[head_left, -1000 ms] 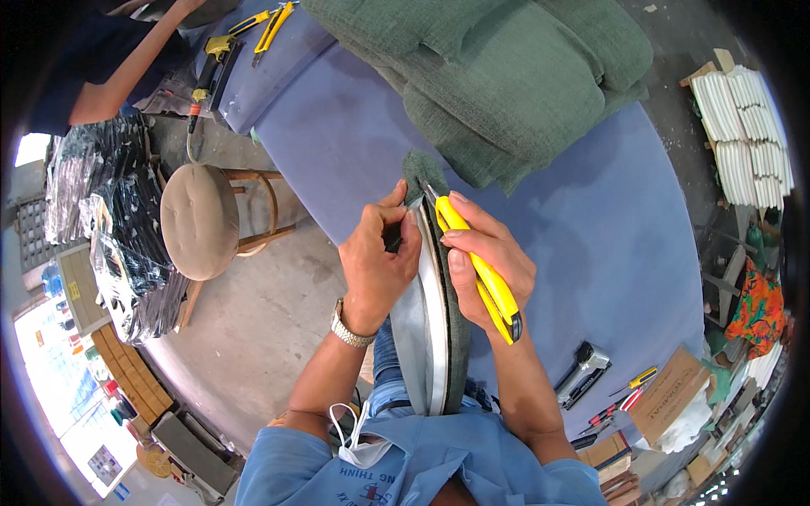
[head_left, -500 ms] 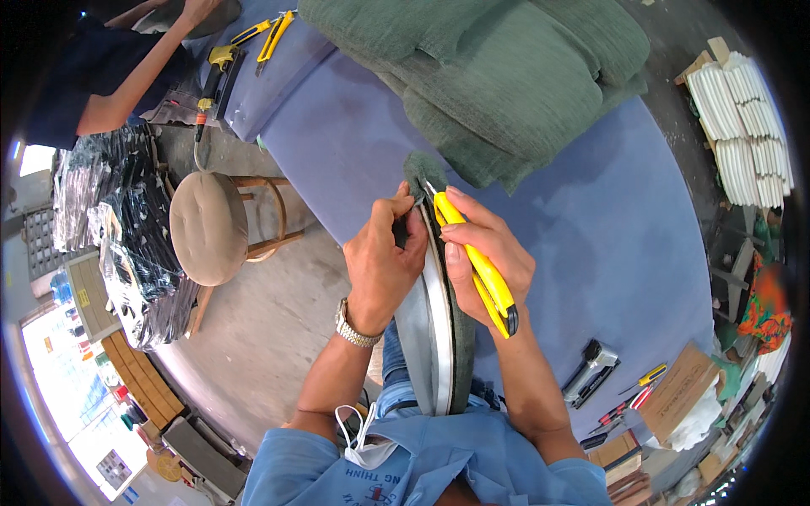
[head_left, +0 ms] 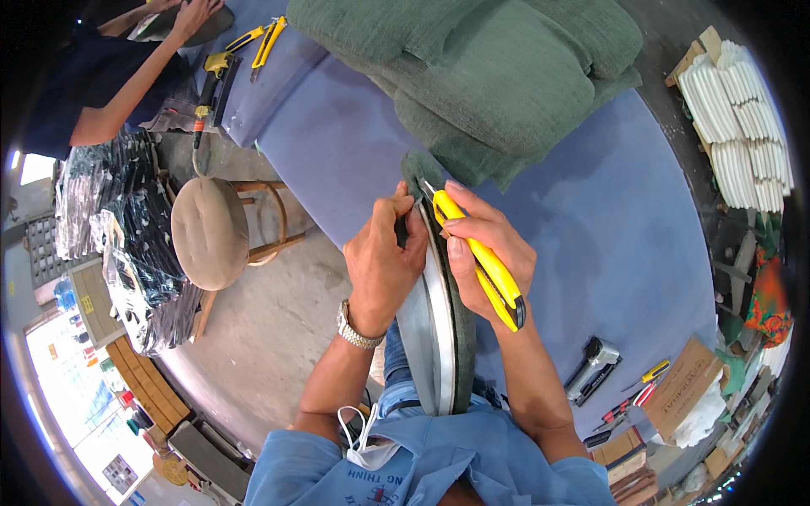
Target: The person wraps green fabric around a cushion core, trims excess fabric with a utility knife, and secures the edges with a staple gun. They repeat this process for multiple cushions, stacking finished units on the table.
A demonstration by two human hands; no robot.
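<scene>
The right hand point(head_left: 485, 253) is clenched around a yellow knife point(head_left: 481, 261), thumb along its body, with the blade tip pointing up at the top end of a panel point(head_left: 434, 325). That panel stands on edge at the near edge of the blue bench point(head_left: 591, 219), leaning back toward the person's lap (its lower end is hidden behind the blue shirt). It shows a pale grey face on the left and a strip of dark green fabric point(head_left: 462, 333) wrapped along its right edge. The left hand point(head_left: 384, 266) grips the panel's upper left edge, fingers curled over the rim near the knife tip; a metal watch point(head_left: 359, 329) sits on its wrist.

A heap of green cushions point(head_left: 498, 76) lies across the far side of the bench, its nearest fold just above the panel's top. At the bench's right near corner lie a stapler point(head_left: 593, 367) and a few small screwdrivers point(head_left: 641, 384). A round stool point(head_left: 211, 232) stands on the floor beside the left edge. At the far left corner another person's arm point(head_left: 139, 72) reaches over the bench, close to a yellow tool point(head_left: 270, 38).
</scene>
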